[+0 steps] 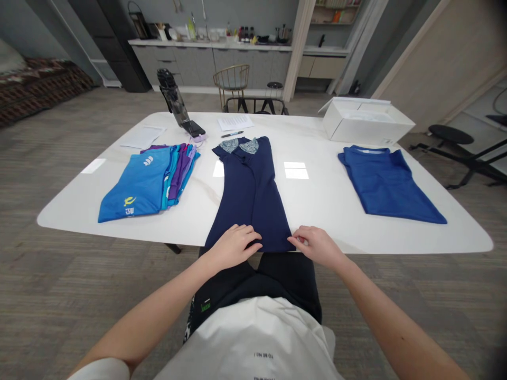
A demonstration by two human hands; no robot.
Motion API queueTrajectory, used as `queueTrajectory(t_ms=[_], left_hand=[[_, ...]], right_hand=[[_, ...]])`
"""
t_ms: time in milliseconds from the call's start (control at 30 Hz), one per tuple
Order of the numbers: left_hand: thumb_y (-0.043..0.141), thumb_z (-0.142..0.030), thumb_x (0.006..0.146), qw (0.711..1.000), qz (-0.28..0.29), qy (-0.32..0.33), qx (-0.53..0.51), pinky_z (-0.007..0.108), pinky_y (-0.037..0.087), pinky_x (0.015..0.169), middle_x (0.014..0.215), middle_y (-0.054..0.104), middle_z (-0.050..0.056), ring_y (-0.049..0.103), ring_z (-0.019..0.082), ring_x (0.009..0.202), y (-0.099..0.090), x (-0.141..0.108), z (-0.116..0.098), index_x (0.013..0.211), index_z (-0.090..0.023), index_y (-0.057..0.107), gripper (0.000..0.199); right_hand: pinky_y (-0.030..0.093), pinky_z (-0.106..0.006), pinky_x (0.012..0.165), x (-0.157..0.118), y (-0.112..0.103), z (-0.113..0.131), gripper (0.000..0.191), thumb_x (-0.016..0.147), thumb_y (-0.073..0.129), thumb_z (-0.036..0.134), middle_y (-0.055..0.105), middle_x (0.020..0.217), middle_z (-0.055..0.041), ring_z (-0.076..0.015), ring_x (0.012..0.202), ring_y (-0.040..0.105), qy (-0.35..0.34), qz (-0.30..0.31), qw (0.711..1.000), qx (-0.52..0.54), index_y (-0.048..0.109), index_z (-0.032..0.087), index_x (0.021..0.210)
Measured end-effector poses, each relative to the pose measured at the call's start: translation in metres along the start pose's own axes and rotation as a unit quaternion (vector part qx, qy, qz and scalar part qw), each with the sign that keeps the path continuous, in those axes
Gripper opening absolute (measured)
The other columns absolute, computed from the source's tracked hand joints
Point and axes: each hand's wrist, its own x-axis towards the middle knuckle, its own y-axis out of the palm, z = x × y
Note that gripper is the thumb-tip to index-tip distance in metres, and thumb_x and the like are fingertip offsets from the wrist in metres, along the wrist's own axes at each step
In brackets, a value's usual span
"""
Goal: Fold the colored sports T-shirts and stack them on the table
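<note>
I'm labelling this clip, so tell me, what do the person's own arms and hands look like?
The left hand and right hand are bare: no gloves, rings or watch show. The forearms are uncovered too. A plain white sleeve shows on the left arm; the right one is out of view.

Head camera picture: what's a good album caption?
Left hand and right hand at the near end of a dark blue garment, between folded clothes and a blue shirt on a white table.
</note>
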Motion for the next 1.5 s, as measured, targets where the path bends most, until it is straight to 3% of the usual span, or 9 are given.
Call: queueTrajectory(t_ms=[167,367,500,633,833,967,1200,1400,1500], left_hand=[[0.053,-0.035,0.097,0.995,-0.045,-0.077,-0.049,0.034,0.051,0.089,0.112,0.067,0.004,0.065,0.020,0.101,-0.019,0.063,0.065,0.117,-0.025,0.067,0.027],[0.053,-0.029,0.092,0.957,-0.160,-0.235,-0.060,0.038,0.048,0.102,0.121,0.065,0.012,0.062,0.024,0.112,-0.046,0.184,0.172,0.120,-0.016,0.064,0.033],[0.048,-0.038,0.096,0.940,-0.155,-0.304,0.009,0.053,0.042,0.106,0.133,0.062,0.017,0.055,0.034,0.125,-0.052,0.244,0.204,0.130,-0.018,0.057,0.041],[0.044,-0.043,0.098,0.921,-0.133,-0.355,0.086,0.061,0.035,0.107,0.135,0.060,0.024,0.052,0.041,0.128,-0.043,0.278,0.222,0.136,-0.010,0.051,0.051],[0.045,-0.041,0.099,0.915,-0.143,-0.354,0.129,0.056,0.035,0.106,0.129,0.063,0.023,0.053,0.039,0.125,-0.034,0.298,0.249,0.127,-0.008,0.059,0.045],[0.047,-0.042,0.099,0.920,-0.128,-0.353,0.111,0.054,0.038,0.104,0.123,0.067,0.020,0.056,0.038,0.122,-0.036,0.302,0.261,0.115,-0.013,0.064,0.037],[0.038,-0.039,0.104,0.929,-0.141,-0.335,0.069,0.040,0.047,0.092,0.103,0.072,0.012,0.068,0.028,0.099,-0.044,0.304,0.269,0.122,-0.018,0.055,0.033],[0.042,-0.041,0.101,0.911,-0.161,-0.364,0.102,0.047,0.043,0.100,0.124,0.064,0.016,0.059,0.033,0.117,-0.050,0.289,0.288,0.115,-0.019,0.060,0.031],[0.044,-0.044,0.100,0.888,-0.174,-0.405,0.130,0.054,0.039,0.102,0.130,0.058,0.023,0.053,0.039,0.123,-0.057,0.271,0.303,0.123,-0.014,0.057,0.040]], right_hand=[[0.042,-0.028,0.068,0.069,-0.019,-0.026,0.028,0.098,0.056,0.041,0.070,0.079,-0.0021,-0.0178,0.072,0.063,0.032,0.005,0.999,0.039,0.075,0.023,0.088],[0.045,-0.028,0.075,0.209,-0.032,-0.079,0.020,0.092,0.061,0.033,0.072,0.084,-0.0031,-0.0182,0.078,0.064,0.089,-0.059,0.994,0.035,0.076,0.020,0.092],[0.047,-0.031,0.087,0.301,-0.035,-0.106,0.026,0.092,0.062,0.030,0.072,0.099,-0.0062,-0.0206,0.091,0.065,0.129,-0.103,0.986,0.019,0.074,0.019,0.111],[0.046,-0.037,0.099,0.372,-0.030,-0.128,0.039,0.095,0.058,0.032,0.068,0.117,-0.0128,-0.0263,0.109,0.063,0.164,-0.107,0.981,0.011,0.066,0.017,0.130],[0.045,-0.047,0.104,0.438,-0.014,-0.153,0.058,0.099,0.048,0.042,0.059,0.131,-0.0195,-0.0336,0.121,0.058,0.226,-0.132,0.965,0.002,0.046,0.017,0.151],[0.047,-0.050,0.099,0.460,-0.008,-0.163,0.053,0.097,0.050,0.047,0.056,0.134,-0.0203,-0.0367,0.119,0.057,0.240,-0.126,0.962,-0.031,0.057,0.019,0.142],[0.049,-0.037,0.084,0.472,-0.009,-0.169,0.026,0.095,0.053,0.038,0.066,0.103,-0.0113,-0.0268,0.096,0.061,0.211,-0.201,0.956,-0.026,0.065,0.020,0.110],[0.047,-0.048,0.091,0.469,-0.012,-0.155,0.031,0.092,0.059,0.035,0.058,0.123,-0.0170,-0.0342,0.111,0.056,0.242,-0.180,0.950,-0.081,0.063,0.019,0.118],[0.042,-0.056,0.098,0.477,-0.015,-0.135,0.034,0.094,0.057,0.036,0.054,0.129,-0.0196,-0.0384,0.121,0.048,0.192,-0.215,0.952,-0.100,0.062,0.018,0.122]])
